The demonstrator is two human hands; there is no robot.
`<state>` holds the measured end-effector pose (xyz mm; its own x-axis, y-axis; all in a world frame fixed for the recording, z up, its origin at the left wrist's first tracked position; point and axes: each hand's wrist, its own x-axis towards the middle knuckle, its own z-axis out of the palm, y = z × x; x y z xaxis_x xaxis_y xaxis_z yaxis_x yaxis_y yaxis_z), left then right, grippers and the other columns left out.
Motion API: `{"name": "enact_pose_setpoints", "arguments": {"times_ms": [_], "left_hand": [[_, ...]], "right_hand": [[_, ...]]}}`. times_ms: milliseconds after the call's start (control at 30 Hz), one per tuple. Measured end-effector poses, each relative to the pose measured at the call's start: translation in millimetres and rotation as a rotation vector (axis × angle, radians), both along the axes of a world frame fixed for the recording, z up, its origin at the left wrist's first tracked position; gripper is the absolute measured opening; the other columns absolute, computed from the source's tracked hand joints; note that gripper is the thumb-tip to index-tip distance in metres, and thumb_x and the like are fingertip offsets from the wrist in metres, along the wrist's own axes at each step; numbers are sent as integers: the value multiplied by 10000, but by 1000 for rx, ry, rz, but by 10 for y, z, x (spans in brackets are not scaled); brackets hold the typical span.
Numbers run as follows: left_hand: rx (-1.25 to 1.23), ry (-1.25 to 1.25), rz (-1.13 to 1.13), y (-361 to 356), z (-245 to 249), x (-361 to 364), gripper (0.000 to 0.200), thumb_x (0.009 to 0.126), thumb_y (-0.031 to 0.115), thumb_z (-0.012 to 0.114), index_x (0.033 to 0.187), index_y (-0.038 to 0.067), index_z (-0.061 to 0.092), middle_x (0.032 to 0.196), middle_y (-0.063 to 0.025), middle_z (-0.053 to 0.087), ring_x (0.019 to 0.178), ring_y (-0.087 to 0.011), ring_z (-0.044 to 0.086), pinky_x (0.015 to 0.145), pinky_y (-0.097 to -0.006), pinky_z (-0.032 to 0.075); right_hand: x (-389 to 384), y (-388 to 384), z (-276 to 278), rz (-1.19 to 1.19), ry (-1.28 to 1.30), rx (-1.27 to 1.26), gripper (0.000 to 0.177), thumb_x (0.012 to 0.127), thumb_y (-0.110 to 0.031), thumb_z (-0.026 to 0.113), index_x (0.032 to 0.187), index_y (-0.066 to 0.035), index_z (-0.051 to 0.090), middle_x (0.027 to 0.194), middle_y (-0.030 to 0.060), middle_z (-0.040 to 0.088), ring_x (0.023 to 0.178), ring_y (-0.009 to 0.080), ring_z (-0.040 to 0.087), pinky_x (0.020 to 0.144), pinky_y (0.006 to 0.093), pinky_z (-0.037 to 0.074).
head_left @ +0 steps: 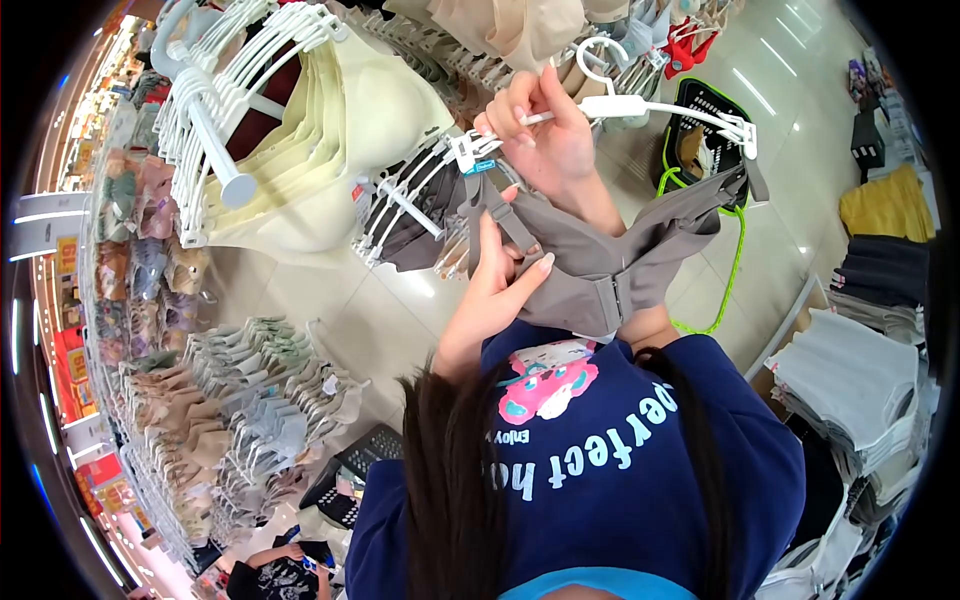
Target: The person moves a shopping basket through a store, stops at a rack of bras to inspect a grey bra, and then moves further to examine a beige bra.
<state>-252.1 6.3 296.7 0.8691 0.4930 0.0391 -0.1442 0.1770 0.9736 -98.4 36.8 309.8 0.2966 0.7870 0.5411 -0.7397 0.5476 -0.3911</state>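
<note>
A grey-brown bra [600,270] hangs in front of my chest, on a white plastic hanger [665,108] with clips at its ends. My right hand [548,130] is closed around the hanger's bar, left of its hook. Lower down, my left hand [495,275] pinches the bra's strap near the left clip, thumb against the cup's edge. A small teal tag [480,167] shows beside that clip. The bra covers part of my right forearm.
Cream bras [340,130] hang on a rack close at my left. Behind the hanger, a black basket [710,95] with green trim stands on the tiled floor [790,130]. Folded clothes [850,370] are stacked at right. Another person [285,570] is at lower left.
</note>
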Motion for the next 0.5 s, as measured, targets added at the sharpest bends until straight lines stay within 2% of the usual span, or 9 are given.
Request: {"name": "enact_pose_setpoints", "arguments": {"times_ms": [100,133,233,367,467,500], "left_hand": [[14,29,34,-15,-20,53,668,771,-56,460,1282,74,49,1044,-56,380,809,-53,409,734,-196,357],[18,47,28,-4,-20,64,668,773,-54,457,1284,81,47,1039,-59,384,807,-53,410,723,-191,358],[-22,93,-32,14,29,119,705,762,-85,431,1291,102,5,1176,-90,328,982,-142,421,809,-252,354],[25,123,0,30,44,213,705,772,-54,451,1292,102,1,1140,-106,369,935,-135,448,759,-235,374],[54,163,82,4,57,300,709,775,-22,476,1292,97,6,1118,-120,392,935,-143,449,748,-238,373],[107,149,134,7,-84,321,715,773,-11,488,1292,95,9,1110,-124,400,937,-148,448,750,-241,371]], "right_hand": [[85,38,-68,40,18,31,470,892,-377,150,654,-56,398,512,32,373,523,148,375,775,345,351],[105,36,-67,56,21,27,471,893,-372,140,654,-56,395,518,35,372,531,151,377,797,348,348],[165,42,-71,108,22,31,481,894,-365,116,660,-50,393,546,51,382,561,170,393,859,364,339],[262,73,-91,124,44,-24,479,893,-370,120,653,-55,391,541,46,377,559,167,397,848,360,343],[386,110,-90,14,-56,-128,469,895,-366,124,647,-65,383,527,36,369,549,167,394,832,356,344],[420,115,-64,-56,-52,-226,458,897,-362,158,610,-75,369,488,9,337,495,140,365,751,317,371]]}}
